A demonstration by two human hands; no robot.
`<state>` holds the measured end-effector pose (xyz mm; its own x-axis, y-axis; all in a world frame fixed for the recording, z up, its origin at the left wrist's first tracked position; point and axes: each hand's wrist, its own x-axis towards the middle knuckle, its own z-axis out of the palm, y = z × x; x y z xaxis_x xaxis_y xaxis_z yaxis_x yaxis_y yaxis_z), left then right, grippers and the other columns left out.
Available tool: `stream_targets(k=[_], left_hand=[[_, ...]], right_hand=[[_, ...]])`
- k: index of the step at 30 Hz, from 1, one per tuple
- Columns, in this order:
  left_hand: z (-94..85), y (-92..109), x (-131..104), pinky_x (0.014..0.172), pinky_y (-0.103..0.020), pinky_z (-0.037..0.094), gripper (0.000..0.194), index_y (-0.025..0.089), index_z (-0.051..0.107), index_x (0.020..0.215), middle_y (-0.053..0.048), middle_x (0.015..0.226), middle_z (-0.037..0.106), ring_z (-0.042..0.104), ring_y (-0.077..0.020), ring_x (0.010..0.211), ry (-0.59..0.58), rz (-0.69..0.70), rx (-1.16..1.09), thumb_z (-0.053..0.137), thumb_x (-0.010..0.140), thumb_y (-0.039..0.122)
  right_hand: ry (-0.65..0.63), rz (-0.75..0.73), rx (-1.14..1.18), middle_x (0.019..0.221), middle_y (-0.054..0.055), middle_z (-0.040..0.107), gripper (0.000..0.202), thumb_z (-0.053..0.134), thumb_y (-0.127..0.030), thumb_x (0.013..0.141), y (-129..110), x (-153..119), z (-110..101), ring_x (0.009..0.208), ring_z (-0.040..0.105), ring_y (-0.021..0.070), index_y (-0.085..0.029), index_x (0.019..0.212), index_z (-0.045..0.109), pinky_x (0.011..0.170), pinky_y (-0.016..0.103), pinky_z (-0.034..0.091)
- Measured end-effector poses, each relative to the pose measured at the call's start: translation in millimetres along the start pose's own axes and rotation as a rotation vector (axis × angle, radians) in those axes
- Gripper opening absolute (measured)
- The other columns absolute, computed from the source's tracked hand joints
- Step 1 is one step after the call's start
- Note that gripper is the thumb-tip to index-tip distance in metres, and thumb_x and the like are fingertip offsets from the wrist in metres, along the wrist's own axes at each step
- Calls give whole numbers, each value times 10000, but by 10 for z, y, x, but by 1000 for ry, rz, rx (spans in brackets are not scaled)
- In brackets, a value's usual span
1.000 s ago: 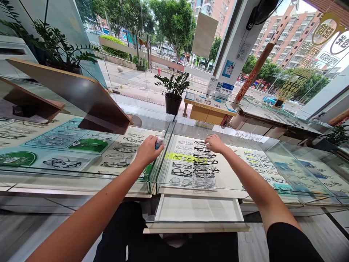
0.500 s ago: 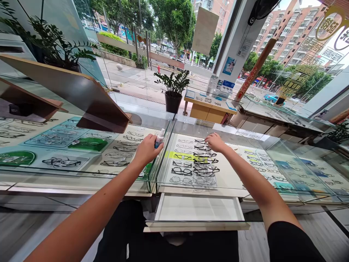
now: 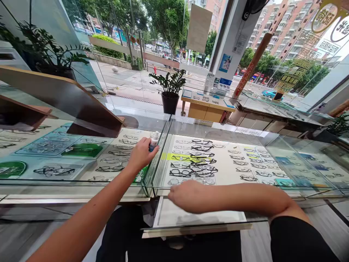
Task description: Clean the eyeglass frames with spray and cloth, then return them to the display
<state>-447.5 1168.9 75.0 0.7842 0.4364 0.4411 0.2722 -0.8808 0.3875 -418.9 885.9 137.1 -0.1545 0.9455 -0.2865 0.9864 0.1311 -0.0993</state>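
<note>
right hand (image 3: pixel 187 196) now over the drawer (image 3: pixel 164 214), openness unclear; left hand (image 3: pixel 141 154) curled around a small bottle (image 3: pixel 154 141)

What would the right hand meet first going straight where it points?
Probably the clear glass corner of the left display case, though depth is unclear; the right hand might pass above it toward the bare left forearm.

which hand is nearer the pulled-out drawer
Right: the right hand appears over the far edge of the pulled-out drawer. The left hand is farther off, beyond and left of it, gripping the small bottle.
</note>
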Motion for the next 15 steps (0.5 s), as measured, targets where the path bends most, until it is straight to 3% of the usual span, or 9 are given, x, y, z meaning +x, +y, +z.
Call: stream_targets(k=[2, 4, 7, 10, 15], left_hand=[[0, 0, -3, 653, -342, 379, 258, 234, 477, 887, -69, 958, 545, 544, -238, 833, -8, -7, -3, 542, 962, 471], [6, -6, -1, 654, -341, 376, 262, 236, 467, 874, -62, 948, 539, 538, -232, 822, -6, 1, -6, 544, 960, 471], [18, -23, 8, 688, -345, 386, 266, 240, 456, 855, -59, 941, 539, 540, -233, 830, 14, 24, 1, 550, 956, 468], [25, -43, 15, 706, -349, 392, 270, 245, 446, 845, -52, 928, 539, 541, -236, 835, 34, 35, 11, 554, 957, 466], [41, -78, 18, 725, -339, 404, 259, 247, 449, 851, -44, 914, 544, 554, -237, 842, 55, 60, 19, 548, 970, 455]], right_hand=[[-115, -39, -22, 1001, 120, 755, 210, 663, -55, 854, -124, 115, 363, 731, 700, 213, -149, 1038, 699, 573, 317, 520], [-93, -12, 5, 1021, 121, 749, 222, 675, -75, 862, -113, 209, 682, 753, 711, 213, -144, 1073, 674, 583, 311, 535], [120, 45, 34, 1108, 103, 732, 207, 598, -132, 968, 4, 361, 1015, 882, 721, 210, -156, 1172, 619, 698, 311, 581], [309, -38, -12, 1100, 84, 718, 160, 514, -179, 1052, 92, 575, 1224, 972, 686, 192, -146, 1183, 599, 865, 297, 573], [470, -200, -121, 955, 45, 716, 233, 412, -171, 1098, 161, 960, 1458, 835, 641, 160, -178, 1150, 639, 749, 257, 532]])
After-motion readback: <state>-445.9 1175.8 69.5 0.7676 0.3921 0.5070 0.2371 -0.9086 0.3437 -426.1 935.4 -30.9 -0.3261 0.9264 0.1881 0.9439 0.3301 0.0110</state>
